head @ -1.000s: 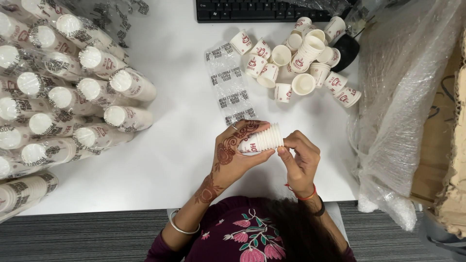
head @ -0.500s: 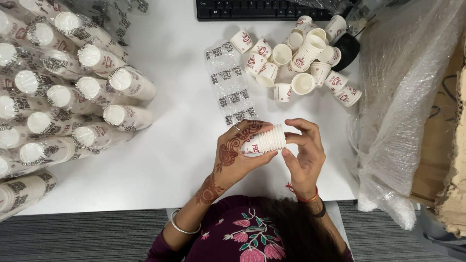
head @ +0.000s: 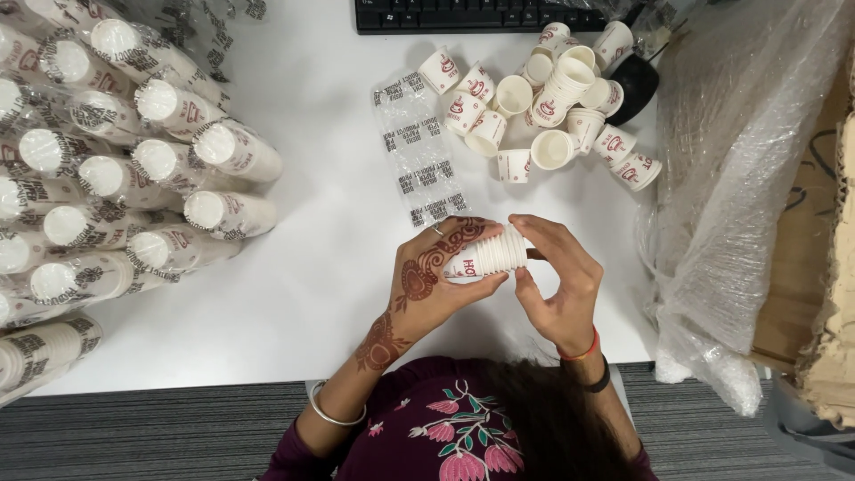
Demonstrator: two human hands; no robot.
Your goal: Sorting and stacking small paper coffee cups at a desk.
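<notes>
Both hands — left hand [head: 427, 281], right hand [head: 557, 289] — fingers grasping 1 cup stack [head: 490, 256].

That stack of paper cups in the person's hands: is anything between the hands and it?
No. The left hand wraps the stack of paper cups directly, and the right hand touches its rim end with its fingertips.

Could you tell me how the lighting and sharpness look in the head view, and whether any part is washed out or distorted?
Head view: bright, even overhead light, with the white table nearly washed out; soft shadows sit under both hands, left hand and right hand; glare flecks the clear plastic sheeting; the stack of paper cups is sharp; edges bow slightly, so the wrapped cup sleeves fan outward.
</notes>
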